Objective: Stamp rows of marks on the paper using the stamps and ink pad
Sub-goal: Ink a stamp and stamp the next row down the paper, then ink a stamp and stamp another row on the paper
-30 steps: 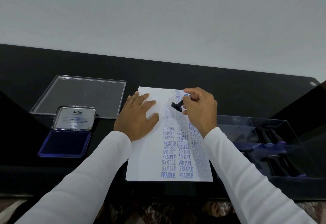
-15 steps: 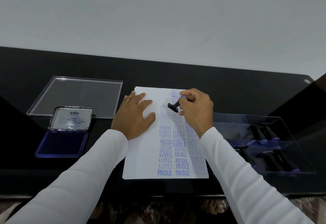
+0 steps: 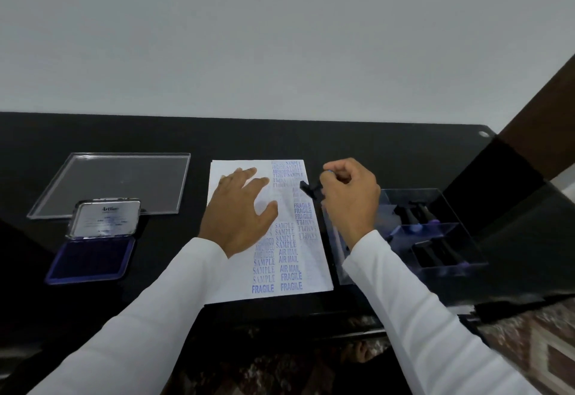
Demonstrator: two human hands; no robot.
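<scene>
Paper [image 3: 236, 282], a white sheet, lies at the middle of the black table [image 3: 389, 151], its right half covered in blue stamped words such as FRAGILE, SAMPLE and AIR MAIL, set in columns. The left hand [image 3: 241, 212] rests flat on the sheet's upper left part, fingers straight and spread, pointing toward 1 o'clock. At 3 o'clock from it, just past the sheet's right edge, the right hand [image 3: 350, 197] has its fingers curled round a small black stamp [image 3: 308, 189]; the stamp's dark base juts out toward 9 o'clock, over the paper's right margin. Whether the base touches the sheet cannot be told.

At 9 o'clock from the paper, well apart, sits the ink pad [image 3: 90, 259], its case open, the blue pad facing up and the lid [image 3: 104, 218] standing raised behind it. A clear plastic cover [image 3: 115, 181] lies flat at 12 o'clock from the pad. At 3 o'clock from the paper, near the right wrist, a clear box [image 3: 441, 239] holds several more dark-handled stamps in its compartments. White sleeves [image 3: 413, 316] cover both arms.
</scene>
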